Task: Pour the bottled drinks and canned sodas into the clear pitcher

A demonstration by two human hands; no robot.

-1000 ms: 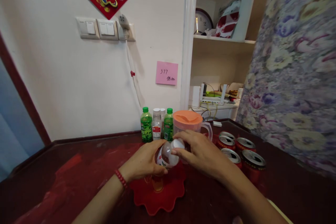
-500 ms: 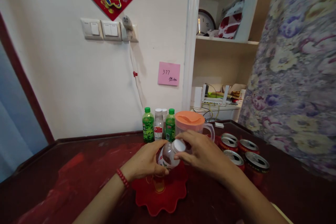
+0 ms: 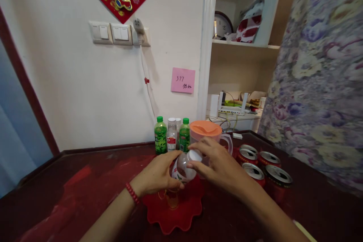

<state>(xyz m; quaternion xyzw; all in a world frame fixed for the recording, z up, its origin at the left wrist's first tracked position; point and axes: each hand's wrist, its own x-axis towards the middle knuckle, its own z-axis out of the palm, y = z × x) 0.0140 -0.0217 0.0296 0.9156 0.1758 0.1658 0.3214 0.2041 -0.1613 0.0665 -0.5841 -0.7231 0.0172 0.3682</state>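
A clear plastic bottle (image 3: pixel 183 169) with a printed label is tilted to the right over a red scalloped mat (image 3: pixel 176 219). My left hand (image 3: pixel 159 172), a red bead bracelet at its wrist, is wrapped round the bottle's body. The thumb and fingers of my right hand (image 3: pixel 217 162) close on the white cap (image 3: pixel 195 155), which sits on the bottle's neck. Part of the bottle's far side is hidden by my left fingers.
Behind stand green bottles (image 3: pixel 160 136), clear bottles with white caps (image 3: pixel 171 136) and a jug with an orange lid (image 3: pixel 205 128). Several opened cans (image 3: pixel 278 176) are grouped at the right. A wall (image 3: pixel 113 94) bounds the table's back edge.
My right fingers have shifted slightly over the cap and now cover more of it. The bottle stays in my left hand, nearly unmoved; the whole view has drifted a little.
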